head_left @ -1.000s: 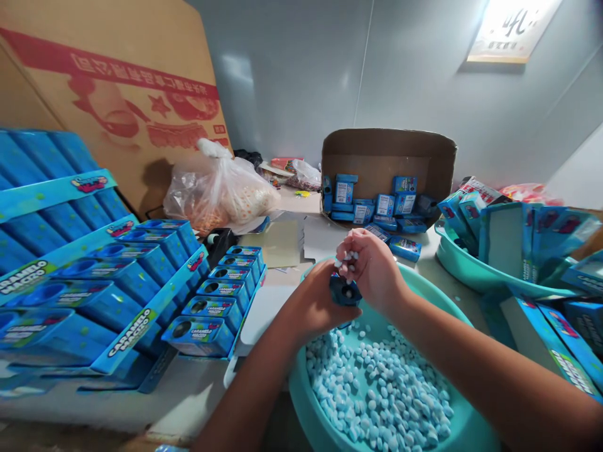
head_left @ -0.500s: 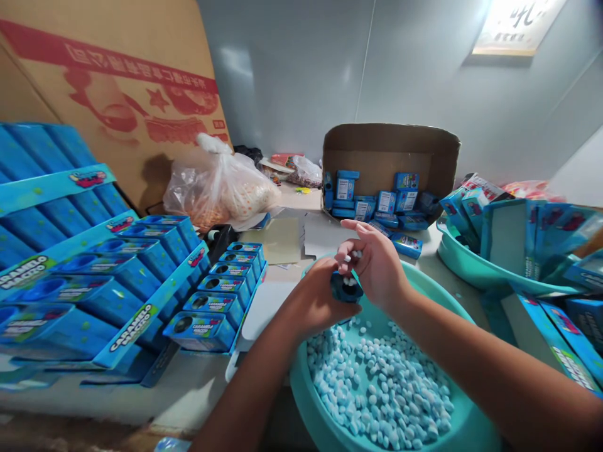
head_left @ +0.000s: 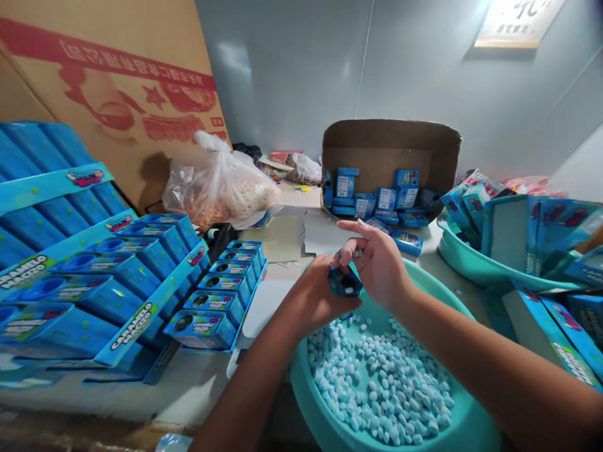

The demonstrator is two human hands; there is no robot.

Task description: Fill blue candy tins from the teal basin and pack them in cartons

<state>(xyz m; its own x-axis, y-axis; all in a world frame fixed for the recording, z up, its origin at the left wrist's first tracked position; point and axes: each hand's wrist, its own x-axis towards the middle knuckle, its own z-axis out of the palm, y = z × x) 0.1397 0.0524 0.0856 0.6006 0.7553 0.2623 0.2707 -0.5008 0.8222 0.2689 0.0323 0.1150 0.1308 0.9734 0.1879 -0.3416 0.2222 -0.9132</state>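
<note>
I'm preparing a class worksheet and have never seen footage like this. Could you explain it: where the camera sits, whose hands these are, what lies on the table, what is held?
No machine here: one person works with bare hands, filmed by a camera on their own head, looking forward and down. The left hand has its grip around a small blue box with a round hole on top. Beneath it a teal basin holds pale blue sweets; the right hand pinches a few just above the box. On the left stand display trays of matching boxes. At the back an open cardboard carton holds more small boxes. A second basin of blue packaging is on the right.
</note>
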